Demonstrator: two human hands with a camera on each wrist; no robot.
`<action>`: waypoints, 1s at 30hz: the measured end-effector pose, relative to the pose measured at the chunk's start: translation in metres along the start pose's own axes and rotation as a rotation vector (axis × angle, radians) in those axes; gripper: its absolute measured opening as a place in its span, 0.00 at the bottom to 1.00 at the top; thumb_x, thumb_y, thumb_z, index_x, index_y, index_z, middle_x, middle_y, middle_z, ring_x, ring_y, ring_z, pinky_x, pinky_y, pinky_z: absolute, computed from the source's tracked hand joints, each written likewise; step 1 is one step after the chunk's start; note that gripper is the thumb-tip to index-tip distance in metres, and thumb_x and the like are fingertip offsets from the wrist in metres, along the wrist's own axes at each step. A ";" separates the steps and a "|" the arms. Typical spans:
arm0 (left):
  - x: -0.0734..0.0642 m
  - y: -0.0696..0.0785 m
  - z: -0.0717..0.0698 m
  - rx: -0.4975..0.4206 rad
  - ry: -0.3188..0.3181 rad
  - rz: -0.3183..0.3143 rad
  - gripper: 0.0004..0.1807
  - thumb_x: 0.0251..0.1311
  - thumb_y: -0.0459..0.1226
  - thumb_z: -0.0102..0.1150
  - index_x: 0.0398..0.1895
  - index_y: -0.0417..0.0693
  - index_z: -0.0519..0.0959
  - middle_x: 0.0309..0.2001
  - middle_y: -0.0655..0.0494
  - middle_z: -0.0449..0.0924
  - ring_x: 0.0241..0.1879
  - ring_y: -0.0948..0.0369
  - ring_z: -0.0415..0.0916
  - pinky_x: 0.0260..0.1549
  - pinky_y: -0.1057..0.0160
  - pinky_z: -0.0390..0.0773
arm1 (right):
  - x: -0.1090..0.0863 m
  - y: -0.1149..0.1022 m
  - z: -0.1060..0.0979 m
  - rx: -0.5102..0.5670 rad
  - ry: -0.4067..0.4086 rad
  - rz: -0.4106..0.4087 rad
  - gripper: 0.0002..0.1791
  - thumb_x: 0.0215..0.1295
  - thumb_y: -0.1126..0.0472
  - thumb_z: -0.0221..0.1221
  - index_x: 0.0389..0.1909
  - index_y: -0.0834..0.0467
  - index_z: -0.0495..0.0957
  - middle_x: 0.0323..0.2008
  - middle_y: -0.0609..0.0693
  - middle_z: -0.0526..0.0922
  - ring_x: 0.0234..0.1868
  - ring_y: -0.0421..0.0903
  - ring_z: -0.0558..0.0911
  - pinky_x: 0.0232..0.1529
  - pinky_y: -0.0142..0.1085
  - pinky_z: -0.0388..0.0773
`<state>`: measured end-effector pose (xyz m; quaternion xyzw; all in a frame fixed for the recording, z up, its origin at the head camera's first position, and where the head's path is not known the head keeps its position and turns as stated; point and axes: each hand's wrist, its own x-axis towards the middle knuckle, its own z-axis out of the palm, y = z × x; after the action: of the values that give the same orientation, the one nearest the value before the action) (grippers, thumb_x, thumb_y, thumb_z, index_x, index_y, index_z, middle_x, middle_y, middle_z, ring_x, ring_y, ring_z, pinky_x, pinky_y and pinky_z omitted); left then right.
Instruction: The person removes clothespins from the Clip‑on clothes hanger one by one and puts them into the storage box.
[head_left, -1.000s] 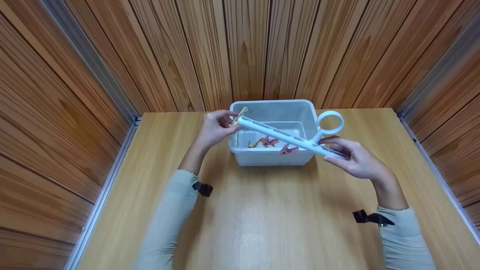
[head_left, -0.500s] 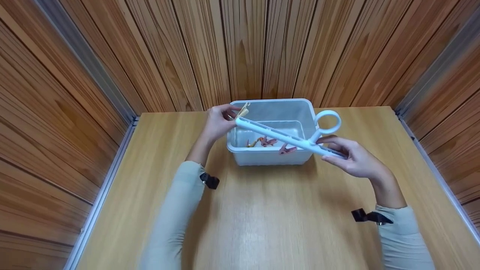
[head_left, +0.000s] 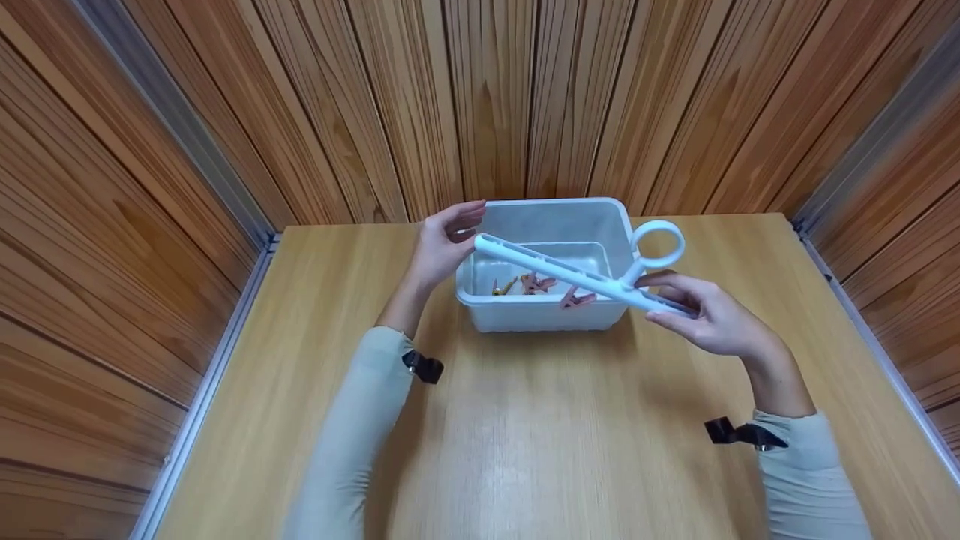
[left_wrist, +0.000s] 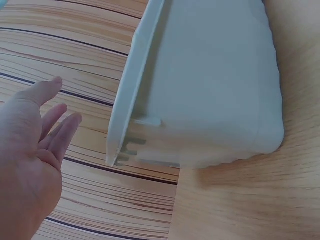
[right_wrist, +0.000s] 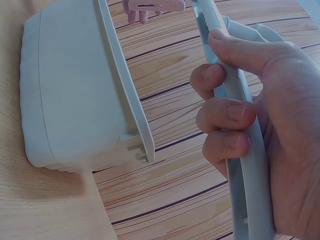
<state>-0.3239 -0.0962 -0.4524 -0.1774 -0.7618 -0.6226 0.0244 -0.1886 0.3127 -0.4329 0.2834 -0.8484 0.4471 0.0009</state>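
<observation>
My right hand point(head_left: 709, 315) grips the right end of a light blue plastic hanger bar point(head_left: 555, 266) with a ring point(head_left: 660, 244) on it. In the right wrist view, its fingers curl round the bar. The bar slants over the front of the box, its left end beside my left hand point(head_left: 448, 244). The left wrist view shows that hand with loosely extended fingers point(left_wrist: 62, 137) and nothing between them. A pink clothespin point(head_left: 576, 298) shows just under the bar, overlapping the box's front rim. Several clothespins point(head_left: 536, 283), pink and yellow-orange, lie inside the box.
A pale plastic box point(head_left: 544, 319) stands at the back of the wooden table point(head_left: 510, 435), close to the slatted wood wall point(head_left: 495, 97). Wood panels with metal edge strips flank the table on both sides. Each sleeve carries a black wrist camera point(head_left: 424, 367).
The yellow clothespin held by my left hand at the bar's left end is no longer visible there. That hand has shifted slightly up and right, its fingers now loosened. My right hand stays nearly still.
</observation>
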 end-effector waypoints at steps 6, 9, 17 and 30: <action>-0.006 -0.002 0.001 0.042 -0.008 -0.008 0.26 0.75 0.31 0.71 0.74 0.42 0.82 0.73 0.42 0.85 0.73 0.45 0.83 0.75 0.43 0.83 | -0.001 0.003 -0.001 -0.003 -0.006 -0.014 0.21 0.76 0.76 0.64 0.66 0.65 0.82 0.38 0.36 0.85 0.31 0.39 0.77 0.32 0.32 0.76; -0.010 -0.003 0.001 0.067 -0.024 -0.014 0.25 0.75 0.31 0.71 0.74 0.45 0.83 0.73 0.44 0.86 0.73 0.47 0.84 0.74 0.46 0.84 | -0.002 0.003 -0.002 -0.004 -0.002 -0.021 0.21 0.75 0.76 0.64 0.66 0.65 0.82 0.38 0.36 0.85 0.31 0.39 0.77 0.32 0.32 0.76; -0.024 -0.004 0.002 0.109 -0.077 0.004 0.29 0.74 0.35 0.74 0.76 0.44 0.81 0.70 0.42 0.86 0.74 0.44 0.83 0.77 0.41 0.81 | 0.000 0.002 -0.007 -0.012 0.006 -0.038 0.22 0.74 0.77 0.65 0.66 0.65 0.82 0.36 0.37 0.83 0.30 0.39 0.76 0.32 0.31 0.76; -0.060 -0.006 0.007 0.156 -0.051 0.138 0.31 0.68 0.33 0.79 0.73 0.39 0.82 0.69 0.41 0.87 0.70 0.43 0.85 0.72 0.39 0.84 | 0.005 0.003 0.002 -0.044 -0.029 -0.078 0.21 0.74 0.77 0.65 0.65 0.65 0.83 0.38 0.37 0.83 0.32 0.36 0.76 0.33 0.30 0.76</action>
<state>-0.2682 -0.1054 -0.4751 -0.2429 -0.7944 -0.5533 0.0614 -0.1935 0.3101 -0.4357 0.3224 -0.8464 0.4237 0.0121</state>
